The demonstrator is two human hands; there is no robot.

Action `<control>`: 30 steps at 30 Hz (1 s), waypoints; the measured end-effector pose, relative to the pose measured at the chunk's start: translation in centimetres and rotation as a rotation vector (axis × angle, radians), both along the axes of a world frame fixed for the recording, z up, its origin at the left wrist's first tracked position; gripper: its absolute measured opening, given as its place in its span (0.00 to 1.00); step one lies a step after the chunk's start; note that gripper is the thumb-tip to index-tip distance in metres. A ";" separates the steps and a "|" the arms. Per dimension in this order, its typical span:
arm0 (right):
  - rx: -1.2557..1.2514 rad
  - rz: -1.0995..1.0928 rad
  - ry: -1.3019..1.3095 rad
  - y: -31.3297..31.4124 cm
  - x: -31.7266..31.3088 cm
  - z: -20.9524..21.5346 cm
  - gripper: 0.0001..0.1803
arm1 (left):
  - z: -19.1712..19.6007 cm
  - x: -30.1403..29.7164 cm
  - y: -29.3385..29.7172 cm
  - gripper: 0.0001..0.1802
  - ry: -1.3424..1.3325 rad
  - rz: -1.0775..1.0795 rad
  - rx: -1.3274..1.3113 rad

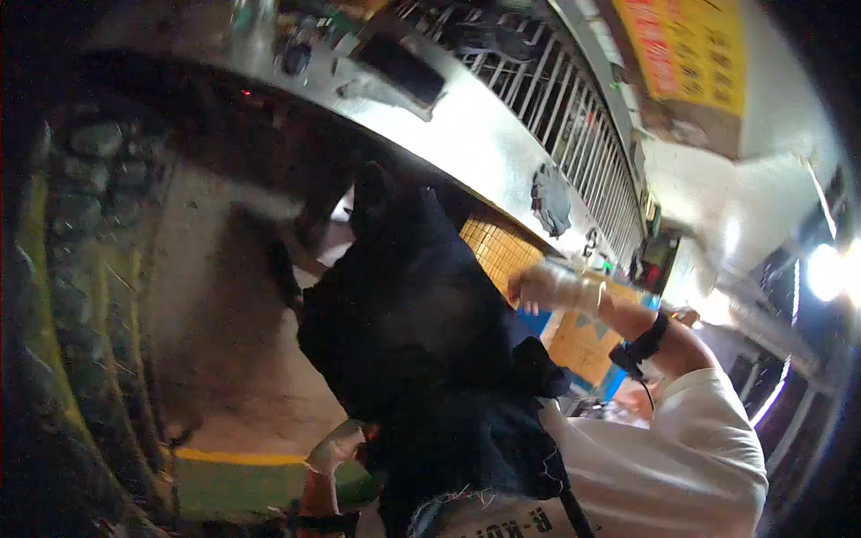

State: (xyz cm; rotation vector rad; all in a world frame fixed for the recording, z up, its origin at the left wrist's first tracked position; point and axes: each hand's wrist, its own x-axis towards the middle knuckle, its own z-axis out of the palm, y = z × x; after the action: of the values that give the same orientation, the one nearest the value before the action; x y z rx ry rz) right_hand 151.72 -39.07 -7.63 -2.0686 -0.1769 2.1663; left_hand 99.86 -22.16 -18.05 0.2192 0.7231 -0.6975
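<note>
My right hand [558, 292] is in a pale glove with the fingertips bare. It hangs in the air at the right, near the workbench edge, its fingers loosely bent and a little apart. Nothing shows in them. At the lower left, my left hand [337, 448], also in a pale glove, is beside the black apron or trousers [421, 314] on my body. The dark cloth hides its fingers, so I cannot tell whether it grips anything. A black band with a small box and cable [639, 350] circles my right forearm.
A long pale workbench [484, 134] curves across the top, carrying a dark flat phone-like object [401, 67] and a crumpled grey cloth [551, 199]. Behind it runs a metal grille [574, 117]. Below the bench are a yellow woven panel [502, 251] and a cardboard box [583, 345].
</note>
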 end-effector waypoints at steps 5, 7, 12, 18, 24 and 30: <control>-0.030 0.434 -0.361 10.9 10.7 -8.3 0.17 | -5.7 -1.6 -11.9 0.10 -0.082 0.142 -0.051; -0.053 1.005 -0.336 13.4 12.2 -11.2 0.22 | -6.7 -1.3 -15.7 0.11 -0.142 0.061 0.092; -0.341 1.020 -0.217 17.9 12.4 -14.7 0.23 | -10.4 3.7 -22.6 0.12 -0.129 0.081 0.169; -0.224 0.962 -0.256 16.3 13.7 -15.0 0.20 | -6.2 15.4 -15.3 0.12 0.234 0.436 -0.347; -0.213 0.939 -0.330 16.0 14.2 -14.3 0.26 | -5.8 19.0 -20.1 0.18 0.169 0.225 0.178; 0.039 0.897 -0.204 15.3 14.7 -12.3 0.29 | -4.8 20.8 -25.9 0.30 0.283 0.434 0.280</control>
State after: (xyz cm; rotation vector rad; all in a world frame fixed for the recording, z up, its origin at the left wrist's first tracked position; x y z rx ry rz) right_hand 166.42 -23.81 -19.93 -2.4691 -1.3866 2.2690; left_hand 120.62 -48.06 -22.82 0.2111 1.0999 -0.2110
